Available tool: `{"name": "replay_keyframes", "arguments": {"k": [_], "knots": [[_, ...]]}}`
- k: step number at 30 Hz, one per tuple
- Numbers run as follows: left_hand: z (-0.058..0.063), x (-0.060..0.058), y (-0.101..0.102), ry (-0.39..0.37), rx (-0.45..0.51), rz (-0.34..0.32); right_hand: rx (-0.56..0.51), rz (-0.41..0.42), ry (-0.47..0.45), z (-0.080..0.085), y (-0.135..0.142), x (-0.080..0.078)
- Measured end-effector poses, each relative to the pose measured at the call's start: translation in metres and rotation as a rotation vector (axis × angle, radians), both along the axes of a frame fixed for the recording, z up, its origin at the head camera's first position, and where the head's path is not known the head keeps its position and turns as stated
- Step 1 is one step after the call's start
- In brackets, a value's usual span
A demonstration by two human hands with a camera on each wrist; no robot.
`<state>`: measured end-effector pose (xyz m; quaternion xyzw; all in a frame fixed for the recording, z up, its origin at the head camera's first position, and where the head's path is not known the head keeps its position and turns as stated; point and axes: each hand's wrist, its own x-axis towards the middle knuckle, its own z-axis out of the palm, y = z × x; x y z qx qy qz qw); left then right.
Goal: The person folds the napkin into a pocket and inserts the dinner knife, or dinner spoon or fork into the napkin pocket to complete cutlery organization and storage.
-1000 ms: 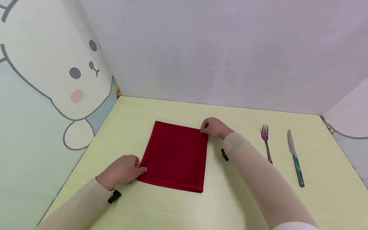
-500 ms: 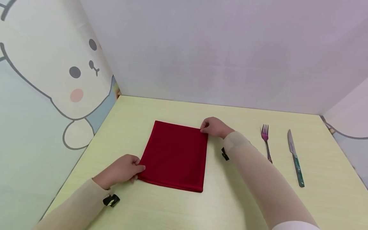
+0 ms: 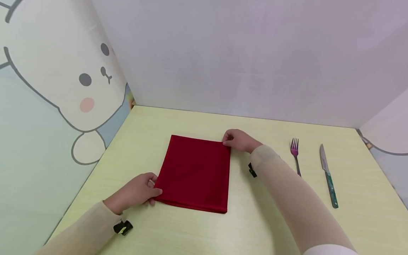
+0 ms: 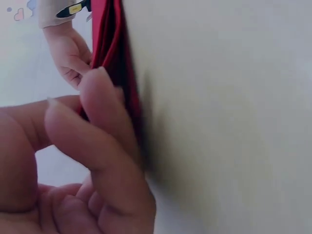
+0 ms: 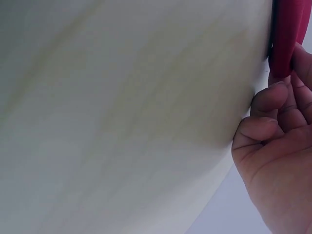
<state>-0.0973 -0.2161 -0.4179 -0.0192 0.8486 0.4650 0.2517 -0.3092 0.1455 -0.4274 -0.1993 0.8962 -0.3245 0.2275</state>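
A red cloth napkin [image 3: 195, 173], folded into a square, lies on the table between my hands. My left hand [image 3: 137, 191] pinches its near left corner, thumb on top and fingers beneath the edge. Several fabric layers of the napkin [image 4: 105, 36] show in the left wrist view, close beside the fingertips. At the far right corner, my right hand [image 3: 239, 140] grips the cloth between thumb and forefinger. The right wrist view shows that napkin corner [image 5: 285, 44] as a thick rounded fold, with the other fingers curled below it.
To the right on the pale yellow table [image 3: 274, 219] lie a fork [image 3: 294, 150] with purple tines and a table knife [image 3: 328, 175] with a green handle. My right forearm overlaps the fork's handle end. A pale wall [image 3: 236, 63] stands behind the table.
My left hand shifts slightly at the near left corner, its fingers reaching further under the edge. The napkin's near edge bows a little more. My right hand stays at the far right corner.
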Motion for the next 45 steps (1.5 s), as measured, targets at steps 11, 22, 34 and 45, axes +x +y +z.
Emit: {"name": "replay_keyframes", "arguments": {"k": [11, 22, 34, 45], "knots": [[0.004, 0.002, 0.005, 0.015, -0.13, 0.05, -0.024, -0.015, 0.019, 0.003, 0.002, -0.001], [-0.001, 0.006, 0.007, 0.006, -0.209, 0.035, 0.081, -0.011, 0.044, 0.004, -0.008, 0.003], [0.009, 0.0, 0.006, 0.149, -0.351, -0.055, 0.189, 0.012, 0.204, 0.008, -0.007, 0.017], [0.027, -0.085, 0.033, 0.539, -0.615, -0.57, 0.432, 0.318, 0.437, 0.012, -0.002, 0.074]]}}
